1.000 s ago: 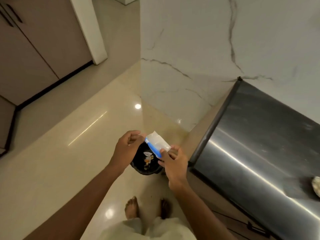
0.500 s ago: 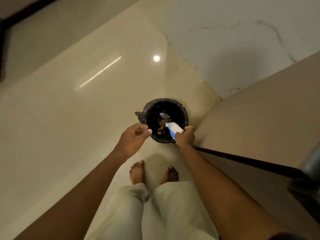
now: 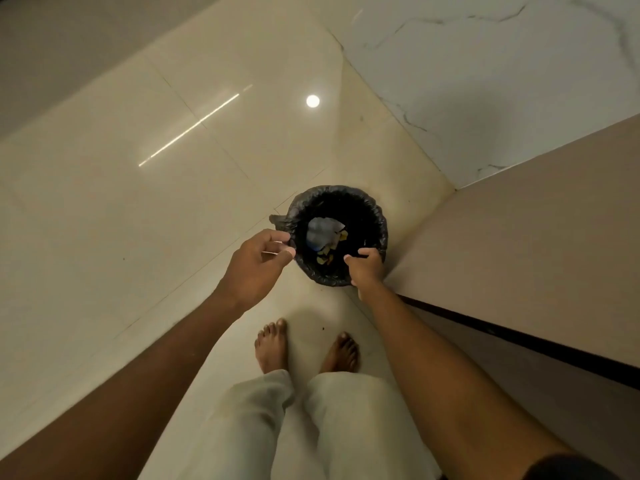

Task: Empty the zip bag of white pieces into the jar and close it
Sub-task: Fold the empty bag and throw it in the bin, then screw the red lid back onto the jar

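Observation:
The clear zip bag (image 3: 323, 232) with its blue strip lies crumpled inside a small round bin lined with a black plastic bag (image 3: 379, 216), on top of a few bits of rubbish. My right hand (image 3: 367, 270) hovers over the bin's near rim, fingers curled downward and holding nothing. My left hand (image 3: 258, 263) hangs just left of the bin, fingers loosely bent and apart, also holding nothing. No jar is in view.
The bin stands on a glossy cream tile floor (image 3: 173, 202) in a corner, between a marble wall (image 3: 502, 81) and a beige cabinet side (image 3: 519, 254) with a dark base strip. My bare feet (image 3: 304, 348) stand just behind the bin.
The view tipped down toward the floor. My right hand carried the zip bag over the bin and let it go; the bag now lies inside. My left hand stayed beside the bin.

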### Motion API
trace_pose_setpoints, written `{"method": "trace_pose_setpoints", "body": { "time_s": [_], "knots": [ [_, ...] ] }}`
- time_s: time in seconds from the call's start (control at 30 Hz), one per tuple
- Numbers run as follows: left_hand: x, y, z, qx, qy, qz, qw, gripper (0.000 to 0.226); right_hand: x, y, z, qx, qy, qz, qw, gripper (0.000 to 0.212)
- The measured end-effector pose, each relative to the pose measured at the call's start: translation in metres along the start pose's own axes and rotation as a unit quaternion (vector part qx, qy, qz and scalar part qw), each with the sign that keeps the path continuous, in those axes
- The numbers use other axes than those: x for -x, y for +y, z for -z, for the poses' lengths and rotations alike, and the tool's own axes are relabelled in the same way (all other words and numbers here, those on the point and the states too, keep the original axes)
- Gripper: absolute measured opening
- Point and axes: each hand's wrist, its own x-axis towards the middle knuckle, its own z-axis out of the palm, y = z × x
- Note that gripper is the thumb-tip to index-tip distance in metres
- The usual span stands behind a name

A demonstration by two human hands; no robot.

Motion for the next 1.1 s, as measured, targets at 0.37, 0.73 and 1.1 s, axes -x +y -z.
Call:
{"method": "trace_pose_setpoints", "body": {
  "time_s": [0.37, 0.73, 1.1],
  "knots": [
    [0.199, 0.159, 0.062, 0.003, 0.014, -0.075, 0.997, 0.023, 0.271, -0.096, 0.145, 0.121, -0.007, 0.338, 0.933, 0.023],
    [0.302, 0.263, 0.021, -0.143, -0.002, -0.362, 0.921, 0.026, 0.424, -0.075, 0.299, 0.158, 0.264, 0.47, 0.827, 0.02],
    [0.359, 0.343, -0.174, -0.201, -0.14, -0.555, 0.795, 0.022, 0.441, 0.079, 0.454, 0.081, 0.461, 0.318, 0.825, 0.027]
  ]
}}
